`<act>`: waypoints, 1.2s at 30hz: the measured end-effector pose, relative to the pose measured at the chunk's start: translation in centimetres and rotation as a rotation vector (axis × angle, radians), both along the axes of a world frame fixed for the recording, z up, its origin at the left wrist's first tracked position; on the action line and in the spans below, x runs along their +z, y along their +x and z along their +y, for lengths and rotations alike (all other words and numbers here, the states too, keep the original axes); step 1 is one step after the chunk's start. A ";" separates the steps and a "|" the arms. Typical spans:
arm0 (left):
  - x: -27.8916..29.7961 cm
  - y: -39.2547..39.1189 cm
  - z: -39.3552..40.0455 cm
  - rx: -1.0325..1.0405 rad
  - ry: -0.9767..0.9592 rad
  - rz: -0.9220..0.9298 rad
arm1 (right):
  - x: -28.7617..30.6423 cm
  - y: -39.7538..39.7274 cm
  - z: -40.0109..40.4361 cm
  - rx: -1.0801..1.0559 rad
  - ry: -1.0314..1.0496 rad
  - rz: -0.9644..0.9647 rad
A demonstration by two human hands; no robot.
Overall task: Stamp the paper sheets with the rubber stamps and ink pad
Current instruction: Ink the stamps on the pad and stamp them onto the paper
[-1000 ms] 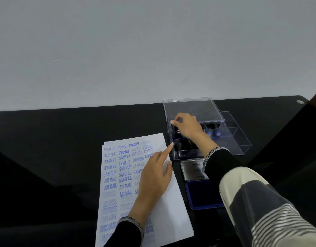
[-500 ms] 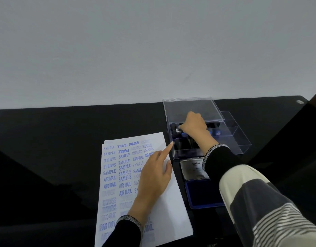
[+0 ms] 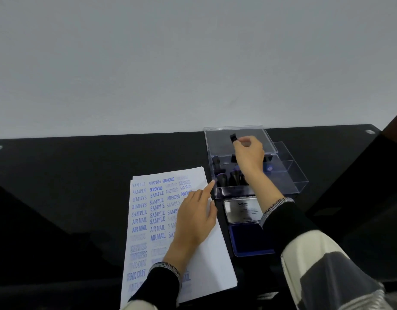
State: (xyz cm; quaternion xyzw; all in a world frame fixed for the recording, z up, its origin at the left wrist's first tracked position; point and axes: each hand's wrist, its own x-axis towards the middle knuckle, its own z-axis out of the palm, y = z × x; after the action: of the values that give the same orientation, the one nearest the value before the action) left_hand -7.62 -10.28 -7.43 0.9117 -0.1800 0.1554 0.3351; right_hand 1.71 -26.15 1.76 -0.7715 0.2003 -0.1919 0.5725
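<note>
R hand [image 3: 249,156] pinching a small black stamp [image 3: 233,138], lifted above the clear box [image 3: 293,175]; other stamps sit in the box. L hand [image 3: 194,220] flat on the sheets [image 3: 215,260], fingers loosely spread, index at the top-right corner. Pad [image 3: 249,240] open, lid [image 3: 240,211] folded back, btwn box and sleeve. Next, imo: check face orientation, dab straight down on pad, even pressure, no rocking. Blank area is sheet's right side; keep L hand pinning.

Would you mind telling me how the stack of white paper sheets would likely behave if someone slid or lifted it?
The stack of white paper sheets looks thin, so it would probably flop when lifted by one edge. Its fanned top edges suggest the sheets may shear apart if pushed. On the glossy black tabletop it likely slides easily; the left hand pinning it fits this.
</note>
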 end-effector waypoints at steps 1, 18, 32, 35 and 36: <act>0.1 -0.1 -0.1 0.028 0.022 -0.020 | 0.1 -0.7 -0.2 -0.004 0.085 -0.029; 1.1 -6.8 -0.6 -0.137 0.132 0.136 | -3.9 -14.6 -3.7 0.123 0.147 0.079; 1.1 -9.5 -2.0 -0.218 0.236 0.156 | -4.5 -17.9 -3.2 0.085 -0.021 0.188; 0.4 -9.7 -2.1 -0.161 0.242 0.189 | -4.2 -18.5 -3.0 0.107 -0.099 0.198; 0.1 -9.7 -2.1 -0.128 0.235 0.190 | -4.2 -18.6 -2.9 0.116 -0.120 0.198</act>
State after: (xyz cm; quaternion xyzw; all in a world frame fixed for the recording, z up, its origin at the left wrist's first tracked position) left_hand -17.32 -12.33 -7.28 0.9418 -0.2224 0.0245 0.2508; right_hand -16.88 -29.09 -2.39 -0.8300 0.1990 -0.0927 0.5128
